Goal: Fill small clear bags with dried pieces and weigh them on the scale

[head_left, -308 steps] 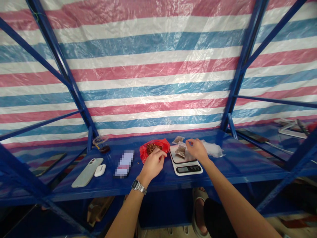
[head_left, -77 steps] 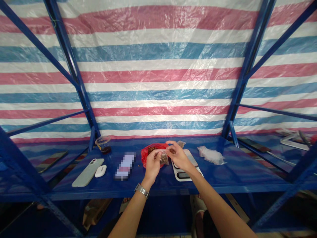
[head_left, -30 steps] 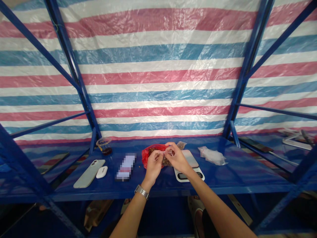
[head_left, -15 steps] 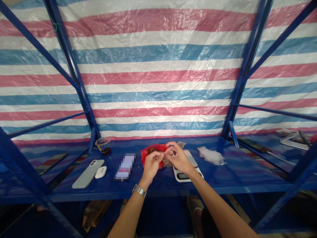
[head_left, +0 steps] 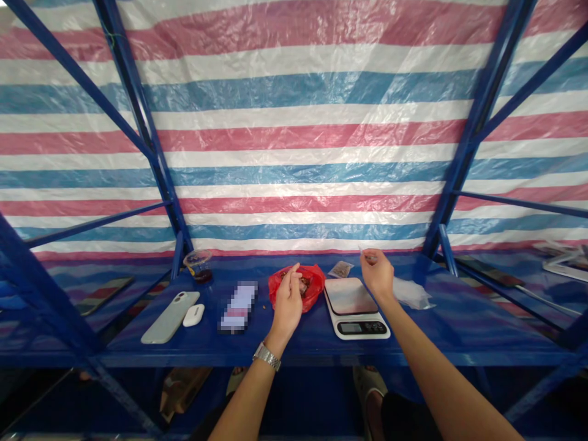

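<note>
My left hand hovers over the red plastic bag, its fingers stretched out and holding nothing. Brown bits show inside that bag, partly covered by the hand. To the right, my right hand is closed on a small clear bag, mostly hidden by the fingers; something brownish shows in it. Between the two hands lies a white kitchen scale with nothing on its plate. Behind the scale rests another small clear bag with brown contents.
A stack of clear plastic bags lies right of the scale. On the left are a phone, a white earbud case, a pale green phone and a plastic cup of dark liquid. Blue metal posts frame the shelf.
My hands have parted. The right has moved right, past the scale, carrying the small filled bag; the left has opened and stays by the red bag. The scale is now uncovered.
</note>
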Available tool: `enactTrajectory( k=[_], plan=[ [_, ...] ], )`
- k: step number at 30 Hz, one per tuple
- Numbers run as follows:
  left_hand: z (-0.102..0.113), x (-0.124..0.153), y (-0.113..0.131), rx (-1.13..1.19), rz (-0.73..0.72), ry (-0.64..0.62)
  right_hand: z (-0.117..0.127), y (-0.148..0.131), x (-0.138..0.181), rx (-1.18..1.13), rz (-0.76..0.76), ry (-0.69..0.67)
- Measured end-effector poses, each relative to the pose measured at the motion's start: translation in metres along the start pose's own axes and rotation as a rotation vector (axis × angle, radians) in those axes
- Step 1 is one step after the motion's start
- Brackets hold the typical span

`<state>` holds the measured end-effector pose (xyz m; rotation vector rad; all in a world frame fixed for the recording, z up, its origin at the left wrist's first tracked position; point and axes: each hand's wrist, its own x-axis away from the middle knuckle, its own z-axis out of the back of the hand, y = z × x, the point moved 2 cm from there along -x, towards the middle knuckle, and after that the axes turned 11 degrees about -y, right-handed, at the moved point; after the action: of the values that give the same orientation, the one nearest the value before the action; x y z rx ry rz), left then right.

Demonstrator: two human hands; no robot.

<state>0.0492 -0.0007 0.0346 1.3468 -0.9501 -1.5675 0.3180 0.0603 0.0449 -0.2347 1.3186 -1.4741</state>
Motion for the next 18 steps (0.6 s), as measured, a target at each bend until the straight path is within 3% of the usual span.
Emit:
enactTrajectory(
  k=[4, 12, 15, 18],
  plan=[
    [0.000, -0.003, -0.004, 0.009, 0.017, 0.028, -0.004, 0.015, -0.001, 0.149, 0.023, -0.210],
    [-0.002, 0.001, 0.003, -0.055, -0.017, 0.006, 0.055, 0.066, 0.015, 0.827, -0.177, -0.318],
    [-0.003, 0.001, 0.004, -0.080, -0.048, -0.006, 0.060, 0.078, 0.019, 0.826, -0.186, -0.389],
    [-0.006, 0.000, 0.002, -0.103, -0.055, -0.016, 0.063, 0.077, 0.015, 0.688, -0.166, -0.329]
  ],
)
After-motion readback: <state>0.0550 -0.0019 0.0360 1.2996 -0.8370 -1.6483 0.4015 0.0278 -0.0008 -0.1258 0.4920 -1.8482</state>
